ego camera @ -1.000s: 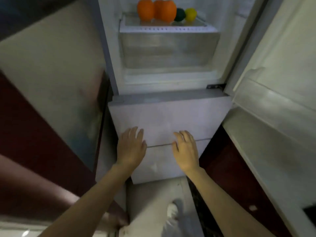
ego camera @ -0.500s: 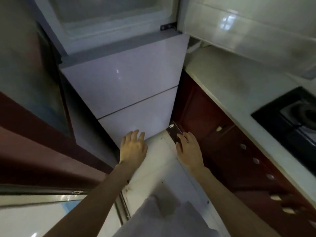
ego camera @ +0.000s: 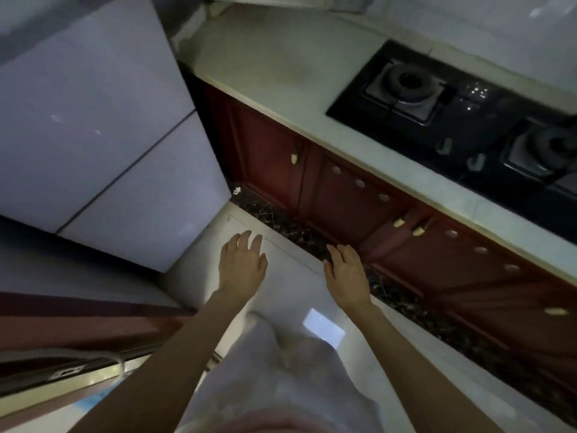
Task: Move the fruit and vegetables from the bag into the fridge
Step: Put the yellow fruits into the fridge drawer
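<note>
Only the lower part of the fridge (ego camera: 93,120) shows, at the upper left, its two pale drawer fronts closed. My left hand (ego camera: 242,265) and my right hand (ego camera: 345,270) are both stretched out over the white floor, fingers straight and relaxed, holding nothing. Neither hand touches the fridge. No fruit, vegetables or bag are in view.
A pale countertop (ego camera: 281,70) runs along the right with a black gas hob (ego camera: 452,98) set in it. Red cabinet doors (ego camera: 343,195) with small knobs stand below it. The white tiled floor (ego camera: 312,307) lies between fridge and cabinets. My light-coloured clothing (ego camera: 281,379) fills the bottom centre.
The view has swung down and to the right, away from the open fridge shelf with its fruit, toward the floor and hob. Both hands stay outstretched and empty.
</note>
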